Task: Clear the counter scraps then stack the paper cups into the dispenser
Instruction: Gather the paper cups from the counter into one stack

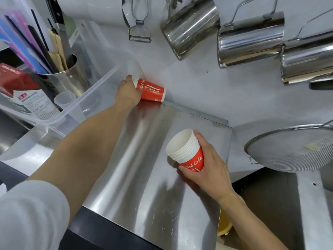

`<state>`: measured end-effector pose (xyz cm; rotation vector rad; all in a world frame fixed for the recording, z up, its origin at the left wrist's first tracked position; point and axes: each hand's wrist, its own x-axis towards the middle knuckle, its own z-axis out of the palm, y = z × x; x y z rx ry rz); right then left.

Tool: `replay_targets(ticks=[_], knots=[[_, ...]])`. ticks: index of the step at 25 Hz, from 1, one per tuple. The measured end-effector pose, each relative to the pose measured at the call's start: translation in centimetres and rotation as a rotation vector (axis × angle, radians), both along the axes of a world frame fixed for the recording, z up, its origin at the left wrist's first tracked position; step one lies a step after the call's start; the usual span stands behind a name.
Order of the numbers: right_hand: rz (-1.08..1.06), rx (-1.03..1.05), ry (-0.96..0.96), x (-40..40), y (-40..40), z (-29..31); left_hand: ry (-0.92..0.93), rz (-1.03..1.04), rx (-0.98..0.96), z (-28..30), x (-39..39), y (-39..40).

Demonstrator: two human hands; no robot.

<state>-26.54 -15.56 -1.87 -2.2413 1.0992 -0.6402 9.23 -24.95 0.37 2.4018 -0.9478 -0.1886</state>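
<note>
The left hand (128, 93) is curling its fingers around the mouth end of a single red paper cup (152, 91), which is lying on its side at the far edge of the steel counter (144, 177), against the wall. The right hand (207, 166) is wrapping thumb and fingers around a nested stack of cups (185, 150), holding it tilted just above the counter's right part. A clear plastic bin (75, 105) is sitting at the far left, and steel pitchers (248, 40) are hanging on the wall.
</note>
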Motion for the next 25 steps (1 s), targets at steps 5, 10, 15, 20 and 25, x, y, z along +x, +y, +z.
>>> replay_targets(ticks=[5,10,15,20,25], knots=[[0.001,0.015,0.010,0.0,0.0,0.2,0.229,0.088,-0.245,0.7,-1.5,1.4],[-0.018,0.033,0.021,0.1,0.5,0.7,0.307,0.067,-0.436,2.8,-4.5,5.4],[-0.011,0.047,0.002,-0.5,2.3,1.0,0.516,0.046,-0.696,4.0,-6.9,12.8],[0.056,0.017,-0.003,-0.4,5.6,1.1,0.766,-0.020,-0.911,4.4,-9.2,21.0],[0.127,0.023,-0.024,-0.1,8.2,1.4,0.746,-0.060,-0.945,4.4,-11.8,26.3]])
